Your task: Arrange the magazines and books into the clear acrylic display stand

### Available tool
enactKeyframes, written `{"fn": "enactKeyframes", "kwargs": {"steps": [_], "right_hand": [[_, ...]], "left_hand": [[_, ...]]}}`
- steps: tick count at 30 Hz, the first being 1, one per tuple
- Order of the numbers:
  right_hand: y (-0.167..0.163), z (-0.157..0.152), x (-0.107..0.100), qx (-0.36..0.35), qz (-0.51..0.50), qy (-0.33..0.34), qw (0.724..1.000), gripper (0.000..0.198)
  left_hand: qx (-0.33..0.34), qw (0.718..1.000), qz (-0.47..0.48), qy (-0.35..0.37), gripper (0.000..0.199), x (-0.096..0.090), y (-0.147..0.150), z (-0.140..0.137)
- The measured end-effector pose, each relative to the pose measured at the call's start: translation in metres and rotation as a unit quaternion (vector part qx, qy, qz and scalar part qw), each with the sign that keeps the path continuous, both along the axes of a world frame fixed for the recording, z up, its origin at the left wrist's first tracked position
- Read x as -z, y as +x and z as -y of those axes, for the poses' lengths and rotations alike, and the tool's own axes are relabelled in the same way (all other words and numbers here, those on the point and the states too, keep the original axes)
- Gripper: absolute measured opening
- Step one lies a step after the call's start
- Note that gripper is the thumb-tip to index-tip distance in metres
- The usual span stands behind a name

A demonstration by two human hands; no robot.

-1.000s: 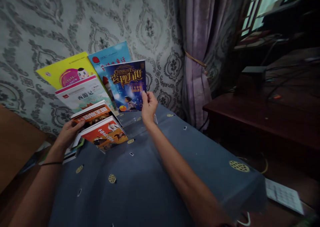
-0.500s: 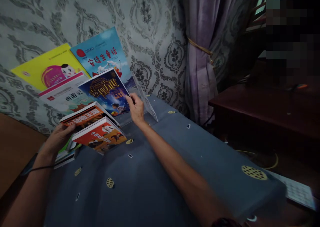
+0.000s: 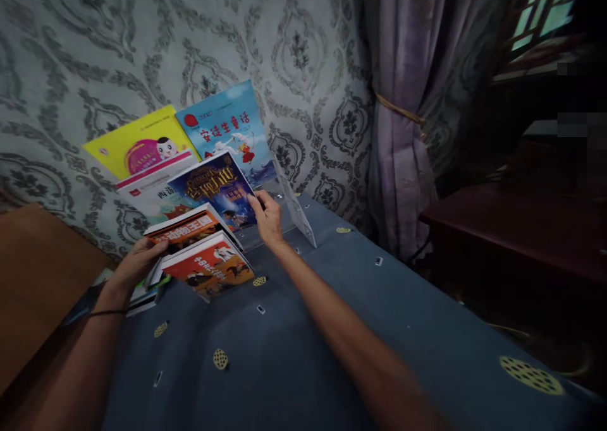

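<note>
My right hand [image 3: 269, 219] grips the right edge of a dark blue book [image 3: 213, 188] with gold lettering, thumb on its cover. This book leans in front of a white book with a pink top band [image 3: 145, 191] and overlaps its title. My left hand [image 3: 137, 263] has its thumb over the left end of an orange and black book [image 3: 183, 225]; its other fingers are mostly hidden. A red-orange book [image 3: 208, 268] stands in front of that. Behind rise a yellow book [image 3: 128, 134] and a light blue book [image 3: 222, 121]. A clear display rack [image 3: 298, 206] holds them in tiers.
Several books [image 3: 145, 298] lie stacked under my left hand. The rack stands on a blue patterned cloth [image 3: 284, 355]. A brown wooden panel [image 3: 42, 273] is at left, patterned wallpaper [image 3: 303, 52] behind, a tied curtain [image 3: 403, 102] and a dark red table [image 3: 521, 229] at right.
The view has shifted, so the rack sits lower and further right. The dark blue book has slid left across the white book, covering more of its title. Both hands keep their grips.
</note>
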State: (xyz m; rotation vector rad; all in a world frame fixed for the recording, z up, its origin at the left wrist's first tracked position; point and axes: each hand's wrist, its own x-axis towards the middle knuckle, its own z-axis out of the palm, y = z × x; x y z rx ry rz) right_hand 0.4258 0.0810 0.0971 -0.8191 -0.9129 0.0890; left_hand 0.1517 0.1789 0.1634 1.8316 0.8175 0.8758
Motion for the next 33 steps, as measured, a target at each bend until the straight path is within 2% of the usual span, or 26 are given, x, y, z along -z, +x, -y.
{"fn": "enactKeyframes", "kwargs": {"steps": [5, 9, 17, 19, 22, 24, 26, 28, 33], "right_hand": [[-0.004, -0.018, 0.002, -0.079, 0.028, -0.014, 0.996, 0.04], [-0.002, -0.027, 0.001, -0.097, 0.045, -0.033, 0.994, 0.045], [-0.017, -0.032, 0.007, -0.123, 0.099, -0.069, 0.985, 0.042], [-0.021, -0.028, 0.005, -0.103, 0.132, -0.095, 0.981, 0.037], [-0.023, -0.018, 0.002, -0.009, 0.204, -0.155, 0.967, 0.03], [-0.023, -0.011, -0.001, 0.066, 0.248, -0.208, 0.944, 0.027], [-0.025, -0.004, -0.002, 0.112, 0.272, -0.259, 0.92, 0.029], [-0.027, 0.0, -0.001, 0.128, 0.275, -0.286, 0.909, 0.031], [-0.033, 0.002, 0.005, 0.129, 0.251, -0.318, 0.905, 0.031]], "left_hand": [[0.019, 1.0, 0.013, 0.009, 0.065, 0.004, -0.003, -0.002], [0.017, 0.999, 0.04, 0.02, 0.068, 0.01, -0.003, -0.003], [0.044, 0.996, 0.084, -0.002, 0.066, 0.017, 0.002, 0.001], [0.041, 0.996, 0.085, 0.003, 0.067, 0.018, 0.002, 0.001], [0.044, 0.996, 0.083, 0.012, 0.069, 0.019, 0.002, 0.001], [0.048, 0.995, 0.086, 0.02, 0.068, 0.02, 0.002, 0.0], [0.048, 0.994, 0.096, 0.026, 0.066, 0.021, 0.002, 0.0], [0.05, 0.993, 0.103, 0.027, 0.064, 0.024, 0.002, -0.001], [0.044, 0.993, 0.103, 0.043, 0.064, 0.03, 0.001, -0.003]]}}
